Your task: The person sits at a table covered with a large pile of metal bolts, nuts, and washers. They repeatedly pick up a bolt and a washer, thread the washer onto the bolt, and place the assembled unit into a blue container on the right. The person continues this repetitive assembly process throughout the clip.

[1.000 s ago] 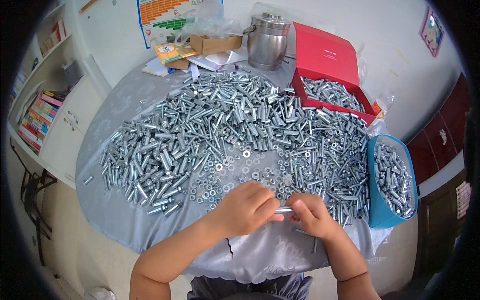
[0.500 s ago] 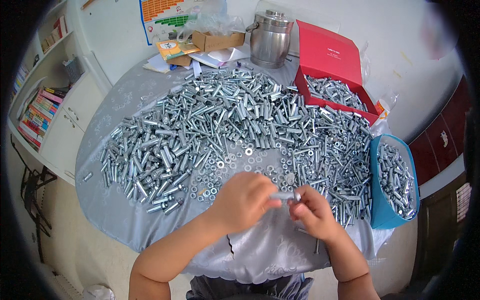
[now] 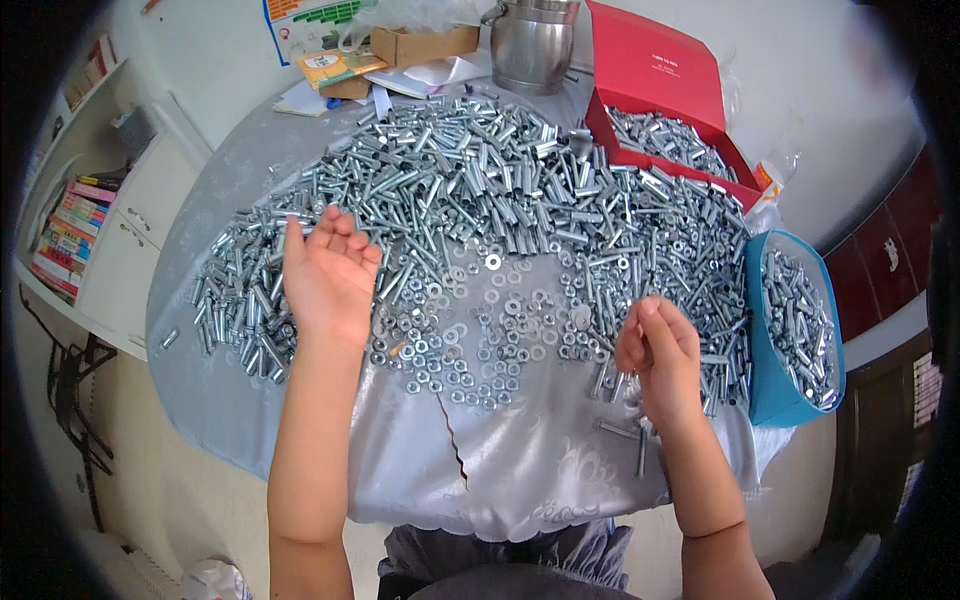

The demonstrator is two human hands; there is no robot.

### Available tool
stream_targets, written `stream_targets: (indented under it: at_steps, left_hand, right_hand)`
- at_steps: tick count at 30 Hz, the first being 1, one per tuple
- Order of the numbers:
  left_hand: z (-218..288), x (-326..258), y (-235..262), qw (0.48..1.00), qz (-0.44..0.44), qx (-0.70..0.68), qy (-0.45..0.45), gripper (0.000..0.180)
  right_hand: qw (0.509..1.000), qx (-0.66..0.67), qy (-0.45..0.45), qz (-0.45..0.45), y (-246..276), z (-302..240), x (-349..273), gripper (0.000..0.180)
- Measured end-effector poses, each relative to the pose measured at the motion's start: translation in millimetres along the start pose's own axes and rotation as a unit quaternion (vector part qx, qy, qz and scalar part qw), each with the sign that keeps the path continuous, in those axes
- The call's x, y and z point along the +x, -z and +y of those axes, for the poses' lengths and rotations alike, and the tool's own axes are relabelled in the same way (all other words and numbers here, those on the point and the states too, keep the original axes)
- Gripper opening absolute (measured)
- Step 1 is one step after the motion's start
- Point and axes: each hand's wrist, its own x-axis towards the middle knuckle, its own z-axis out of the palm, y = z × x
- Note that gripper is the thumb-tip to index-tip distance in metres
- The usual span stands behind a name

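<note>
My left hand (image 3: 333, 285) hovers palm up over the assembled expansion bolts (image 3: 240, 310) at the left of the heap, its fingers apart and nothing in them. On the other side, my right hand (image 3: 662, 350) has its fingers curled in against the thumb; what they hold, if anything, is hidden. It is above the near edge of the long thin bolts (image 3: 715, 335). Between the hands lie flat washers (image 3: 493, 262) and hex nuts (image 3: 458, 396), loosely scattered. Metal sleeves (image 3: 510, 175) are heaped behind them. Two single bolts (image 3: 641, 452) rest on the cloth below my right hand.
A grey patterned tablecloth (image 3: 560, 480) with a dark wavy slit covers the round table. An open red box (image 3: 735, 185) and a blue bin (image 3: 765, 350), both filled with metal parts, stand at the right. Behind the heap are a steel pot (image 3: 530, 50), papers and a cardboard box (image 3: 425, 47).
My hands were together around a bolt with a sleeve. They have parted: the left moved far left and opened, without the bolt; the right moved slightly right and up. The view shifted a little.
</note>
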Motion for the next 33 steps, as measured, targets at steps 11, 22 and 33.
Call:
stream_targets:
  at_steps: [11,22,33]
  left_hand:
    - [-44.5,-28.6,-17.2,0.947,-0.092,0.304,0.045,0.034]
    - [-52.8,-33.5,-17.7,0.918,-0.123,0.374,-0.053,0.027]
    - [-52.6,-36.2,-19.2,0.901,-0.149,0.398,-0.087,0.021]
  right_hand:
    - [0.961,-0.151,0.193,0.128,32.6,-17.9,19.6,0.015]
    - [0.885,-0.417,0.196,0.066,31.8,3.6,36.1,0.016]
    - [0.697,-0.664,0.246,-0.117,-31.9,16.0,123.9,0.043]
